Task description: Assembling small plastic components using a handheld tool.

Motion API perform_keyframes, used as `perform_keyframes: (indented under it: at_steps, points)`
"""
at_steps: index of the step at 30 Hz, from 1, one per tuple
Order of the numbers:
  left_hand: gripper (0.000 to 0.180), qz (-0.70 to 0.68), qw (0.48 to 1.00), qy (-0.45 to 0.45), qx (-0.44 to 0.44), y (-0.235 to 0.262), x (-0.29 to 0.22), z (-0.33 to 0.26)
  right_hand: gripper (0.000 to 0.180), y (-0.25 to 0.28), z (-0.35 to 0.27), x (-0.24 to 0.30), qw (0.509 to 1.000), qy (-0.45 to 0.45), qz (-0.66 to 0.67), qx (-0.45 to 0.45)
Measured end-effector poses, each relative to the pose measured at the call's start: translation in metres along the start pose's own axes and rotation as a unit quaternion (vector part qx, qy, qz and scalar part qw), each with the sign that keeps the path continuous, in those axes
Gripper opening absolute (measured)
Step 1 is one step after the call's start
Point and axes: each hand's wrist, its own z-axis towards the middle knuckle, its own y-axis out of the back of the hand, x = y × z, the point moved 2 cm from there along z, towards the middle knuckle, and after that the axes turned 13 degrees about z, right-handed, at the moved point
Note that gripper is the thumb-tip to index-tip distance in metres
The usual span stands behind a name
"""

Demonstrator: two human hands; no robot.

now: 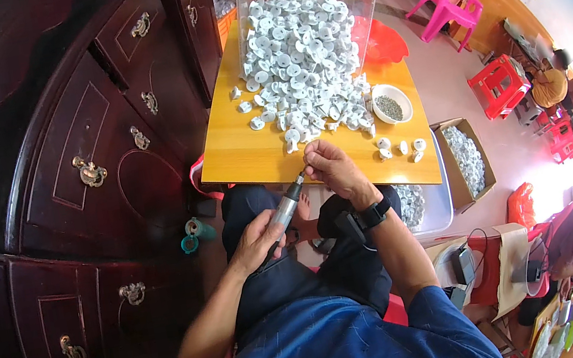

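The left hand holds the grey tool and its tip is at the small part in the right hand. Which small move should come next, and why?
Probably a light press of the grey tool into the small white part. The left hand grips the tool, its tip touches or nearly touches the part pinched by the right hand, and both are lined up above the table edge.

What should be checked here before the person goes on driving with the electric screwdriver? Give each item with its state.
1. Left hand grips electric screwdriver: ok.
2. Right hand pinches a small part at the tool tip: ok, part itself too small to tell.
3. Tip seated on the part: cannot tell.
4. Pile of white plastic parts within reach on wooden table: ok.
5. White bowl holds small dark pieces: ok.
6. Cardboard box of parts beside table: ok.
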Motion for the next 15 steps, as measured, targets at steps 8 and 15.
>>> perform_keyframes:
  at_steps: [8,15]
  points:
    - [0.034,-0.013,1.000,-0.014,-0.007,0.000,0.002,0.002,0.008,-0.005,-0.005,0.001,1.000,-0.014,-0.006,-0.022]
    - [0.034,-0.043,0.999,0.025,-0.003,0.002,0.002,0.002,0.007,0.003,0.001,-0.018,1.000,0.016,0.008,-0.011]
